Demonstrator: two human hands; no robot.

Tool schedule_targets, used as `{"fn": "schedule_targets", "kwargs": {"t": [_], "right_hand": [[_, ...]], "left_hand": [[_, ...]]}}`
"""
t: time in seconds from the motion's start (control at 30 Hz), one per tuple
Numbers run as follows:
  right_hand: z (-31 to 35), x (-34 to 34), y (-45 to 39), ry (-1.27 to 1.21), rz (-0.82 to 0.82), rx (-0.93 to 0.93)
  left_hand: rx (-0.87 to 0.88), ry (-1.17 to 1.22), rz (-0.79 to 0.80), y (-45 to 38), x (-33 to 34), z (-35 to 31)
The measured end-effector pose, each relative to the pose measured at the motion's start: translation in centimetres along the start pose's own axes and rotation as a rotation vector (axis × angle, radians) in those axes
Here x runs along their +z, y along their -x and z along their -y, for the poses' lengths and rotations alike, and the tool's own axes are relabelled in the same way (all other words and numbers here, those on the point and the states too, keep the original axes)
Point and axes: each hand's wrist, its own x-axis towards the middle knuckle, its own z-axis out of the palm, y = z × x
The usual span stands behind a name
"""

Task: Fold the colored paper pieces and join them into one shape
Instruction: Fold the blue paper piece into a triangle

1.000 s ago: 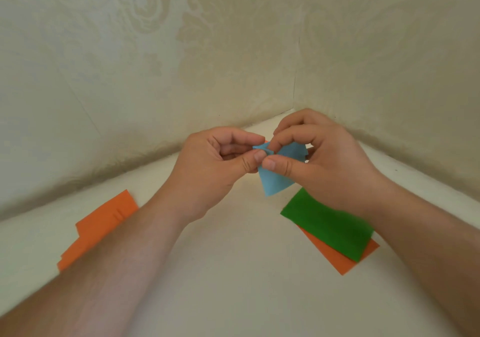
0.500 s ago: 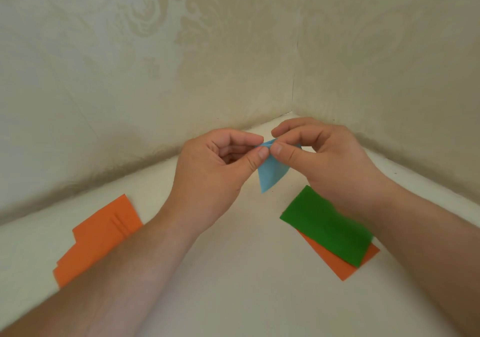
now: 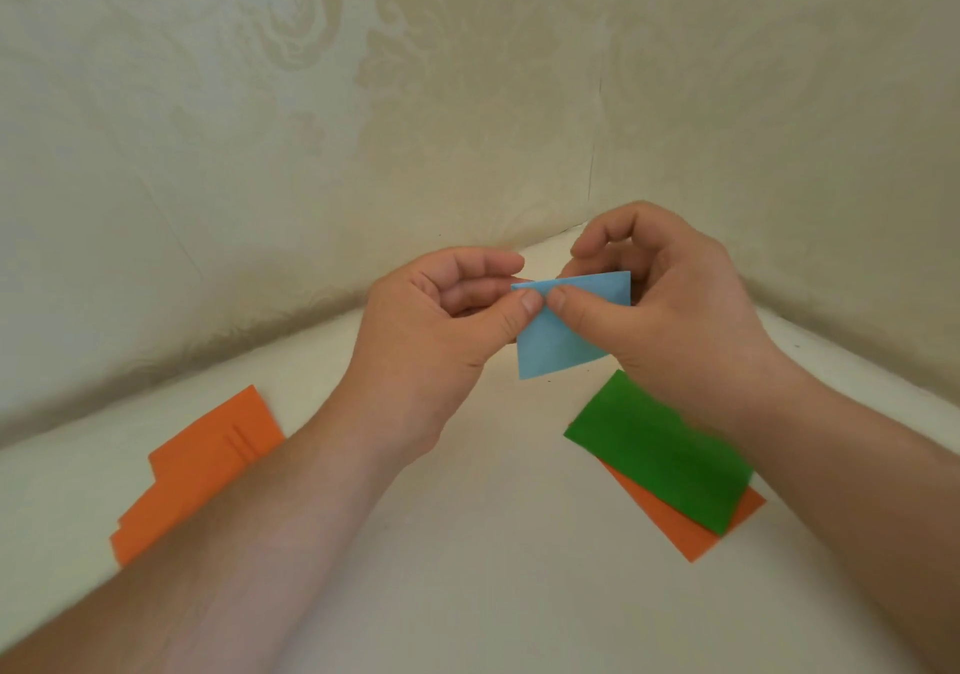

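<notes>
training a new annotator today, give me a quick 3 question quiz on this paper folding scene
1. True or false: both hands pinch the blue paper.
2. Which sheet lies on top at the right: A green paper, B orange paper?
3. Fill in: the orange stack lies beside the ___ forearm.

Key: 1 true, left hand and right hand both pinch it. 2 A. 3 left.

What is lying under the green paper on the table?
Under the green paper lies an orange paper; only its lower edge and right corner show. The rest is covered, so whether it is folded cannot be seen.
</notes>
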Motion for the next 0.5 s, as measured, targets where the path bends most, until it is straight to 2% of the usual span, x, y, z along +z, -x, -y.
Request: {"fn": "schedule_targets", "kwargs": {"t": [0.1,0.33,0.5], "right_hand": [[0.21,-0.22,-0.09,-0.047,0.023,0.075],[-0.02,-0.51,-0.39,-0.064,0.029,0.081],[0.13,-0.51,-0.40,-0.075,0.048,0.087]], "left_hand": [[-0.016,0.016,0.028,0.05,-0.02,-0.14],[-0.046,0.099,0.036,-0.01,-0.01,-0.21],[0.014,0.068,0.026,-0.05,-0.07,-0.18]]}}
